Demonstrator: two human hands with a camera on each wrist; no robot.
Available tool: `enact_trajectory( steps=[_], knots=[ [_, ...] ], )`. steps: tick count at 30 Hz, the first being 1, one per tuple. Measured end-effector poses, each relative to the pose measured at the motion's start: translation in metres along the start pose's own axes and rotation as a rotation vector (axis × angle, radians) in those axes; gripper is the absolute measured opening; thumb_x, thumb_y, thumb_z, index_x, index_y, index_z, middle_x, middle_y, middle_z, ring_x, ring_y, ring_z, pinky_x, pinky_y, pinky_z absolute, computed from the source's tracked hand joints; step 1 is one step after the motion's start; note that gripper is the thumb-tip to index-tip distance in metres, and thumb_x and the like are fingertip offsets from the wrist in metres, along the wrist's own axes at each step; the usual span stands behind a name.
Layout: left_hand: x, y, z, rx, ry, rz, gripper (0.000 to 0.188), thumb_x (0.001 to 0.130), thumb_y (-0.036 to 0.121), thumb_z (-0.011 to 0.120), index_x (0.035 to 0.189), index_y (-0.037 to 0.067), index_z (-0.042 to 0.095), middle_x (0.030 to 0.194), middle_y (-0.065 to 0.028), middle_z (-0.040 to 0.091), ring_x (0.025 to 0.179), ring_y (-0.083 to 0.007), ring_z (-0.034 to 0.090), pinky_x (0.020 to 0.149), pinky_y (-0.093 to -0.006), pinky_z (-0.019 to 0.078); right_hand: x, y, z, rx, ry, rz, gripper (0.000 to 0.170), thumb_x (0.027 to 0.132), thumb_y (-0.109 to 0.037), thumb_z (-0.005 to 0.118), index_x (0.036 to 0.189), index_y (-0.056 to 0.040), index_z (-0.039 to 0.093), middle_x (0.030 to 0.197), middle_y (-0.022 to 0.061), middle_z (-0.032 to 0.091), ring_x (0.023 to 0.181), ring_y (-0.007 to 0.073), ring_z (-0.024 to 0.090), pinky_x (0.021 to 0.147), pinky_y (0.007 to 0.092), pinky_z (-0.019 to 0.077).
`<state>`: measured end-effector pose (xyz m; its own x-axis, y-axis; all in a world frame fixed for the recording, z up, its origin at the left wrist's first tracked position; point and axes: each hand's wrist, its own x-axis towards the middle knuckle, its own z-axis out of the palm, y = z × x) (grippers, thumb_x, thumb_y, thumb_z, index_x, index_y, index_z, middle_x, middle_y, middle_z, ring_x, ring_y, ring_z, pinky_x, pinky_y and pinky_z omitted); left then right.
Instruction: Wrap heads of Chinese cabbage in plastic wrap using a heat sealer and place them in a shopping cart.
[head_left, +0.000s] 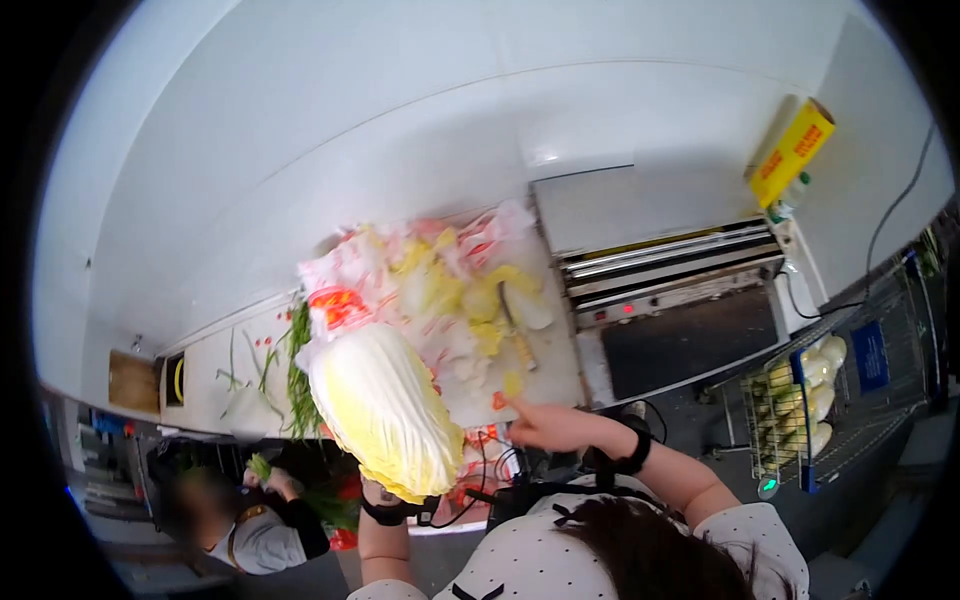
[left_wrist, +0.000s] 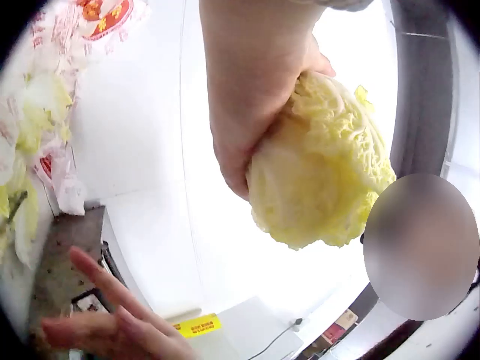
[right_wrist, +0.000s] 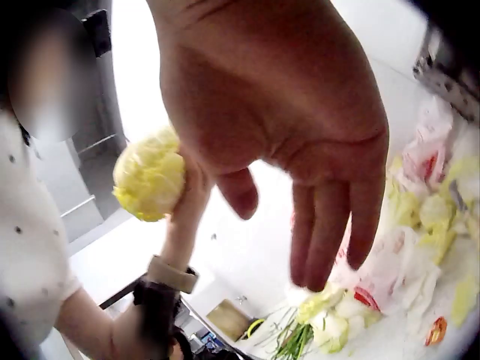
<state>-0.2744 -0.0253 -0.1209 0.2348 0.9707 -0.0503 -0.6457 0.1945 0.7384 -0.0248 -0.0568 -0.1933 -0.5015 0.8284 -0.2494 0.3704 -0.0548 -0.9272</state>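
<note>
A large napa cabbage (head_left: 385, 410), white-ribbed with yellow leaf edges, is held up by my left hand (left_wrist: 251, 112). The thumb and fingers of that hand grip its side in the left wrist view; in the head view the cabbage hides most of the hand. My right hand (head_left: 560, 426) hovers over the counter's near edge, holding nothing. Its fingers hang loosely extended in the right wrist view. Beyond it, a knife (head_left: 524, 350) with a wooden handle lies among loose cabbage leaves (head_left: 430, 285) on the counter (head_left: 562, 372).
Crumpled printed plastic bags (head_left: 340, 270) and long green stalks (head_left: 300, 370) lie on the counter. A wrapping machine (head_left: 680, 330) stands at right, with a yellow box (head_left: 792, 152) behind it. A cart (head_left: 800, 400) holds wrapped vegetables. Another person (head_left: 265, 535) works at lower left.
</note>
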Motion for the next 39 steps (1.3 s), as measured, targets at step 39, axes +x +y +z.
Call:
enact_trajectory(
  steps=[39],
  knots=[
    [0.269, -0.285, 0.311, 2.034, -0.719, 0.819, 0.082, 0.055, 0.025, 0.075, 0.131, 0.024, 0.041, 0.117, -0.0234, 0.043, 0.109, -0.0357, 0.043, 0.092, -0.0446, 0.0332, -0.301, 0.151, -0.246, 0.099, 0.387, 0.227, 0.038, 0.087, -0.028, 0.054, 0.115, -0.0027, 0.051, 0.109, 0.0168, 0.058, 0.1, 0.0291, 0.057, 0.083, 0.0339, 0.0457]
  ],
)
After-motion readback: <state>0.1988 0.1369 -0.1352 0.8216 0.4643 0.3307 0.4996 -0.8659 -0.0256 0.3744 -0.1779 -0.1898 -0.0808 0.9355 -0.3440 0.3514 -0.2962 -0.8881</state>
